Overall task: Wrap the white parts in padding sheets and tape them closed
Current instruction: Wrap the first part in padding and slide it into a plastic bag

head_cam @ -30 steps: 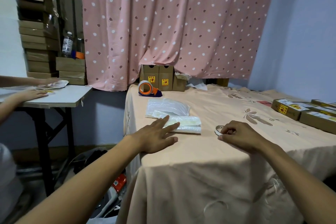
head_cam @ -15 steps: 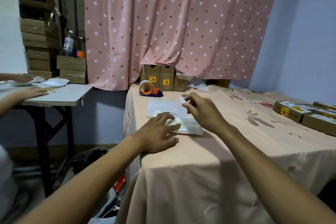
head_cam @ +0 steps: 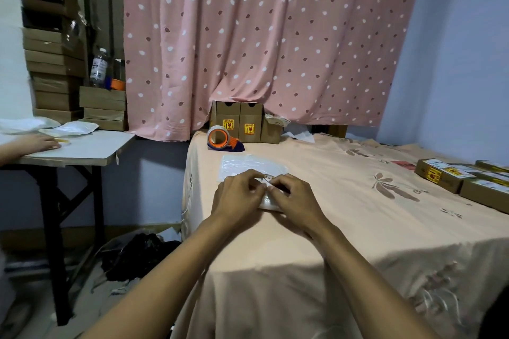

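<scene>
A white part wrapped in a padding sheet (head_cam: 266, 204) lies on the peach tablecloth (head_cam: 358, 217), mostly hidden under my hands. My left hand (head_cam: 238, 198) and my right hand (head_cam: 296, 201) meet just above it, fingertips pinched together on a thin strip of tape (head_cam: 266, 178). The small tape roll picked up earlier is hidden inside my right hand. Just behind the hands lies a flat stack of clear padding sheets (head_cam: 248, 164).
An orange tape dispenser (head_cam: 222, 139) and brown cartons (head_cam: 239, 125) stand at the table's back edge by the pink curtain. Labelled boxes (head_cam: 451, 177) line the right side. Another person's hand (head_cam: 35, 143) rests on a side table (head_cam: 91, 150) at the left.
My right hand lifted a small tape roll from the table and carried it left to the bundle. My left hand rose from flat on the cloth to pinch the tape with it.
</scene>
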